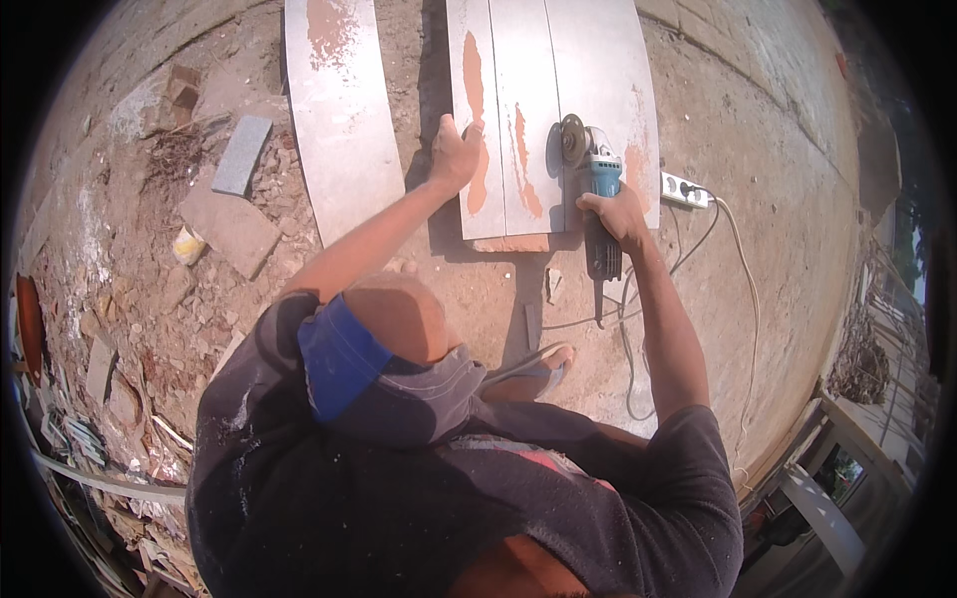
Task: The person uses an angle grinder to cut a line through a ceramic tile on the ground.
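My right hand [615, 211] is closed round the body of a teal and black angle grinder [604, 179]. The grinder's disc [575, 141] stands tilted over the white panel [588, 60], close to a dark line running lengthwise; I cannot tell whether it touches. At the panel's left edge, my left hand [457, 156] grips the border, its thumb on top and its other fingers partly hidden. Reddish bare patches [525, 159] show through the white surface. Under the panel's near end a brick-coloured support [513, 243] peeks out.
Another white board [344, 120] lies to the left, with a grey block [242, 154] and rubble beyond it. A white power strip [686, 189] sits right of the panel. Cables [750, 299] loop over the ground near my right arm. A sandalled foot [560, 365] is below the panel.
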Available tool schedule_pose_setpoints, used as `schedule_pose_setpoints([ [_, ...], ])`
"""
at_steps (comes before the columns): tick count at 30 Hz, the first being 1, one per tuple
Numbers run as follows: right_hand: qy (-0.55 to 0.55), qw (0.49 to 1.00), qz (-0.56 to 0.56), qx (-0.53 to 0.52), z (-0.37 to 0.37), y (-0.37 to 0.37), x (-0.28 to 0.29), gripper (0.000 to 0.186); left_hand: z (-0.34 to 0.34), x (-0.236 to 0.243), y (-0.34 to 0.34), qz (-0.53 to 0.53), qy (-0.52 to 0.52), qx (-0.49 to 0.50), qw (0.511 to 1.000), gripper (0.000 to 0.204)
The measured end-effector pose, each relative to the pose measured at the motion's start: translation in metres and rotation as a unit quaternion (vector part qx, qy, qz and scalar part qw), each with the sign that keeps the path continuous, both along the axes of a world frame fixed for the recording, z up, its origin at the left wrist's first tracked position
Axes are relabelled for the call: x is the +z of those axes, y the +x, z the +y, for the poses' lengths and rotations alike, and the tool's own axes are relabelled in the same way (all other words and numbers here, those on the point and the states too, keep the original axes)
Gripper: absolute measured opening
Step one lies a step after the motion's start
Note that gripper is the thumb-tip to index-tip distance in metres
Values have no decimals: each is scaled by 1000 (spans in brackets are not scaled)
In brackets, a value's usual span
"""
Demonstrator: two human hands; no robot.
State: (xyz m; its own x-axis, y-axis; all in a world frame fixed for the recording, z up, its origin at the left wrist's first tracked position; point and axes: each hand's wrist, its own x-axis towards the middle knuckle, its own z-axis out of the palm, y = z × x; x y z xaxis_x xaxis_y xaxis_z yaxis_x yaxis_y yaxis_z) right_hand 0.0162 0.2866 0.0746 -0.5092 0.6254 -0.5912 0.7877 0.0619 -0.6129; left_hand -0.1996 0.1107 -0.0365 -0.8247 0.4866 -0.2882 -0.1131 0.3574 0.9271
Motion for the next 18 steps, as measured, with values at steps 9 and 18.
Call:
schedule_pose_setpoints([
  [9,-2,1000,8,-8,3,-5,-1,33,2,-10,-2,6,-3,-5,1000,45],
  [18,2,1000,0,-3,7,-11,-1,33,0,-1,0,12,-12,-4,1000,45],
])
